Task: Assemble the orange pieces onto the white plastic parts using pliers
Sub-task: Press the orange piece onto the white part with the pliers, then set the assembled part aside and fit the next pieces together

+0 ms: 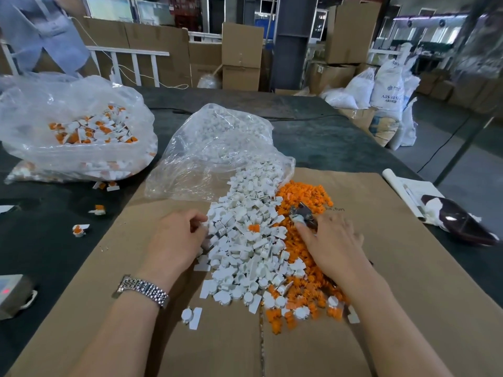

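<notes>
A heap of white plastic parts [245, 240] spills from a clear bag [217, 148] onto a brown cardboard sheet [394, 268]. Beside it on the right lies a heap of orange pieces [302, 197]. My left hand [179, 235] sits at the left edge of the white heap, fingers curled into the parts; whether it holds one is hidden. My right hand [329, 240] lies over the orange heap and grips metal pliers [302, 213], whose jaws point up and left.
A second clear bag [76, 126] at the left holds assembled white-and-orange parts; a few lie loose on the dark table [79, 229]. A dark pouch with white paper [457, 221] lies at the right. A person stands at the far left. Boxes and sacks stand beyond the table.
</notes>
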